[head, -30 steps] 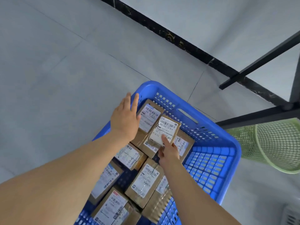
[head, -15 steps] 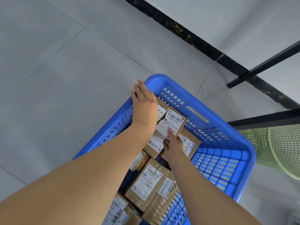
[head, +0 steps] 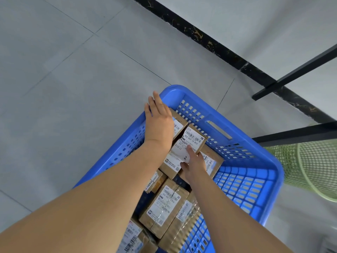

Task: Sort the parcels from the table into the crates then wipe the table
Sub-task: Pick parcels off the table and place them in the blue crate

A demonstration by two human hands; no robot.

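Reaching into the blue crate (head: 278,168) from its near side, both bare arms meet at the far-left corner in the head view. The left hand (head: 159,123) lies flat and released on the corner parcel (head: 179,125), its fingers (head: 155,103) straight and together. The fingertips reach the crate's far rim.

Just beside it on the right, the small parcel (head: 196,138) sits tilted and label up, on top of the other brown parcels (head: 164,207) that fill the crate's left half. The right hand (head: 196,166) touches it from the near side. The forefinger lies straight on the white label and the thumb sits at the label's near edge. The remaining fingers are folded by the parcel's right side, and I cannot tell whether they grasp the box.

The small parcel's far corner stands close to the perforated far wall, just below the handle slot. The crate's right half shows bare slotted bottom, open room up to the right wall.

The crate stands on grey floor tiles (head: 73,79). To its right, near the rim, are a green mesh basket (head: 313,167) and black frame bars (head: 295,72).
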